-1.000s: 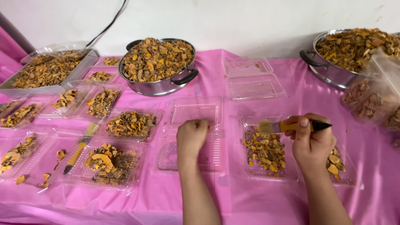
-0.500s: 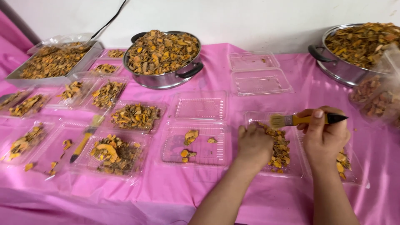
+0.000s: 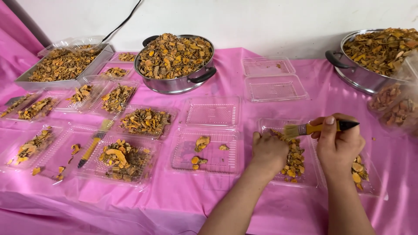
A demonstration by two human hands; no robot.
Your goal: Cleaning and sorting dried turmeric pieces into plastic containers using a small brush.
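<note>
Right hand (image 3: 338, 146) is curled round a yellow-handled brush (image 3: 318, 128), thumb pressed on top, bristles pointing toward the left hand and hovering over the far edge of the clear tray of dried orange-yellow slices (image 3: 292, 157). Left hand (image 3: 269, 152) is down in that same tray, fingers curled in over the pile; whether it has pinched a piece I cannot tell, the knuckles hide it. Just left of that tray sits an open clamshell tray (image 3: 205, 150) with only a few slices in it, so that one looks barely started, and its hinged lid half beyond it is bare. Further left of it, several clear trays are already heaped: one full tray (image 3: 123, 160) nearest the front edge, another (image 3: 145, 122) behind it, more running off toward the flat metal pan (image 3: 61, 66). A second brush (image 3: 93, 143) lies idle between those filled trays. Behind the sparse clamshell stands a steel pot (image 3: 176, 61) brimming with slices, another pot (image 3: 375, 54) far to its right, and an unfilled clamshell (image 3: 273, 79) between them on the pink tabletop (image 3: 183, 196). My read: a good batch portioned, plenty of stock left.
</note>
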